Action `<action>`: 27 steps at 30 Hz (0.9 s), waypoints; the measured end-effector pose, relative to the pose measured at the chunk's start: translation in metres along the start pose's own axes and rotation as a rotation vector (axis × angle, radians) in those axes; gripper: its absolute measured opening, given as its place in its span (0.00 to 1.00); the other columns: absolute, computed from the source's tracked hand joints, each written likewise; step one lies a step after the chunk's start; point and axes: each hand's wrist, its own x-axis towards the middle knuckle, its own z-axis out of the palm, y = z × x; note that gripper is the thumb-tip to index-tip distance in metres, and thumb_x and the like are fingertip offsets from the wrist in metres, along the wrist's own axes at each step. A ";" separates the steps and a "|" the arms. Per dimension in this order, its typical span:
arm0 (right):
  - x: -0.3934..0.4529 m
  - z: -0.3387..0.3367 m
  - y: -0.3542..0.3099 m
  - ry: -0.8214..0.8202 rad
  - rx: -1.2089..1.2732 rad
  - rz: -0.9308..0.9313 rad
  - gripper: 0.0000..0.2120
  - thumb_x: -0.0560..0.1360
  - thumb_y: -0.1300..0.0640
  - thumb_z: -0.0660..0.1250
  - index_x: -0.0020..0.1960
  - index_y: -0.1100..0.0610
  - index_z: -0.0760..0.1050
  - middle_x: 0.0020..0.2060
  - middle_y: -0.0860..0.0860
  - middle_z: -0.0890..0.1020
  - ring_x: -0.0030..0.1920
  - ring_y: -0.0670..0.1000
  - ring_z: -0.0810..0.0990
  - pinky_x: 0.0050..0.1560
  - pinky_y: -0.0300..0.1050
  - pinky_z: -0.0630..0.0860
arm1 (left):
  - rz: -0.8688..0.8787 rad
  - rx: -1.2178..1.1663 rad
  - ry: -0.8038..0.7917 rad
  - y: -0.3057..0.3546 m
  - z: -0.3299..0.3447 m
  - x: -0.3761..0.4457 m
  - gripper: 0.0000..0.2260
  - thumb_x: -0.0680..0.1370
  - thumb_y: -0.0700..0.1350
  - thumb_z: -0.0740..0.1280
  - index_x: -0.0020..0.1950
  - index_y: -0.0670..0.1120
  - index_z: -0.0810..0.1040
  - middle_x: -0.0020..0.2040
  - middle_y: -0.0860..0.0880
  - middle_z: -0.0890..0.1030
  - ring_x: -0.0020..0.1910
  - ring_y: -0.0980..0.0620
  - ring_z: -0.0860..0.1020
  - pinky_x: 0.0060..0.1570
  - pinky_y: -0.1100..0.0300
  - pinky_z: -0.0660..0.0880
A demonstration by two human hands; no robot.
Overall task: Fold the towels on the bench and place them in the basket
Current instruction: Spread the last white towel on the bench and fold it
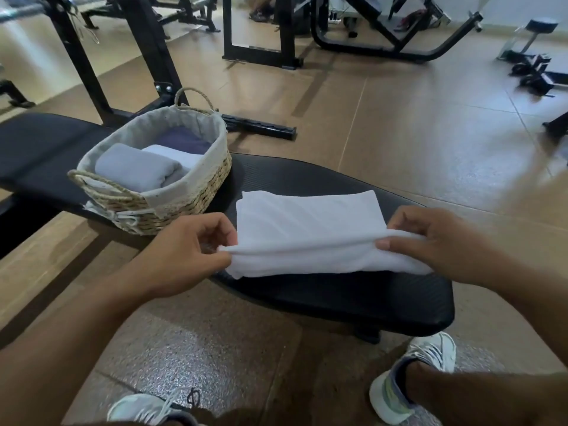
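A white towel (310, 222) lies partly folded on the black padded bench (353, 296). Its near edge is lifted off the pad. My left hand (190, 244) pinches the near left corner of that edge. My right hand (442, 238) pinches the near right corner. To the left on the bench stands a woven basket (196, 192) with a pale cloth liner and rope handles. Inside it lie a folded grey towel (135, 170), a white one (181, 156) and a dark purple one (184, 139).
Black gym machine frames (144, 56) stand behind the bench and across the tan tiled floor (415, 133). My two white sneakers (412, 376) rest on the speckled mat below the bench's near edge.
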 end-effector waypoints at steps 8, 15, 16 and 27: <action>0.013 -0.004 0.013 0.047 0.031 0.057 0.13 0.62 0.37 0.73 0.37 0.45 0.81 0.33 0.45 0.83 0.37 0.47 0.80 0.39 0.47 0.73 | 0.048 -0.025 0.096 0.008 0.005 -0.019 0.08 0.72 0.38 0.77 0.40 0.46 0.79 0.38 0.48 0.84 0.34 0.57 0.79 0.37 0.68 0.73; 0.020 0.002 0.029 0.069 0.020 0.087 0.08 0.69 0.47 0.78 0.38 0.47 0.81 0.33 0.49 0.84 0.38 0.56 0.82 0.40 0.47 0.72 | 0.036 -0.120 0.108 0.005 0.013 -0.015 0.07 0.70 0.44 0.75 0.43 0.46 0.79 0.41 0.48 0.85 0.42 0.46 0.85 0.45 0.44 0.82; 0.020 0.002 0.030 0.072 0.019 0.093 0.08 0.69 0.48 0.78 0.37 0.48 0.81 0.32 0.49 0.84 0.37 0.54 0.81 0.39 0.47 0.72 | 0.039 -0.144 0.118 0.005 0.013 -0.015 0.08 0.69 0.47 0.74 0.43 0.46 0.79 0.42 0.48 0.85 0.42 0.46 0.85 0.46 0.43 0.83; 0.018 0.002 0.034 0.058 -0.049 0.134 0.09 0.70 0.47 0.78 0.37 0.50 0.81 0.32 0.48 0.84 0.39 0.55 0.82 0.40 0.48 0.73 | -0.047 -0.241 0.167 -0.002 0.022 -0.013 0.10 0.74 0.28 0.68 0.40 0.43 0.76 0.38 0.44 0.85 0.44 0.46 0.86 0.48 0.45 0.84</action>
